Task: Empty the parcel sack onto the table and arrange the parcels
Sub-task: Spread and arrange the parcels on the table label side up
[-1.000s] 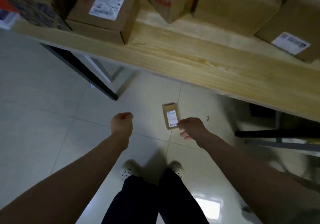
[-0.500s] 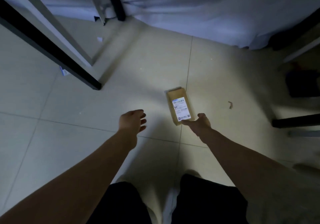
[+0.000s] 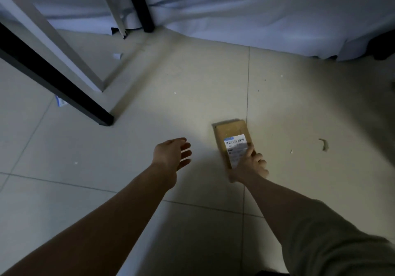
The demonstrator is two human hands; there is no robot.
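Observation:
A small flat brown parcel [image 3: 232, 132] with a white barcode label lies on the tiled floor under the table. My right hand [image 3: 249, 165] grips its near end, a finger across the label and the other fingers curled at its right edge. My left hand [image 3: 173, 154] hovers to the left of the parcel, empty, with fingers spread and relaxed. The parcel sack and the tabletop are out of view.
A black table leg [image 3: 64, 83] slants down at the left, with a pale leg [image 3: 70, 49] behind it and another black leg [image 3: 141, 4] at the back. A white sheet [image 3: 256, 13] hangs along the far side. Small scraps [image 3: 323, 144] lie on the tiles.
The view has dropped closer to the floor, below the table. My right hand has gone from touching the parcel's near corner to gripping its near end. My left hand has opened wider.

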